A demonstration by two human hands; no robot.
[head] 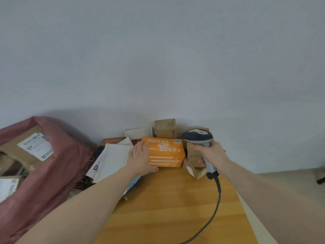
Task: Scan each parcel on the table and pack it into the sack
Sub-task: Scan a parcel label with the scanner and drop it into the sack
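An orange parcel (pixel 167 153) with white print lies at the far end of the wooden table (pixel 175 208). My left hand (pixel 140 158) grips its left end, fingers on top and thumb along its near edge. My right hand (pixel 209 152) holds a grey handheld scanner (pixel 197 136) by the handle, its head just right of the orange parcel. A dull red sack (pixel 52 173) lies open at the left with labelled cardboard boxes (pixel 29 147) inside.
White mailer bags (pixel 112 159) lie left of the orange parcel. Small brown boxes (pixel 166 128) stand against the wall behind it, and more brown boxes (pixel 194 156) sit under my right hand. The scanner's cable (pixel 217 205) trails over the table's right side.
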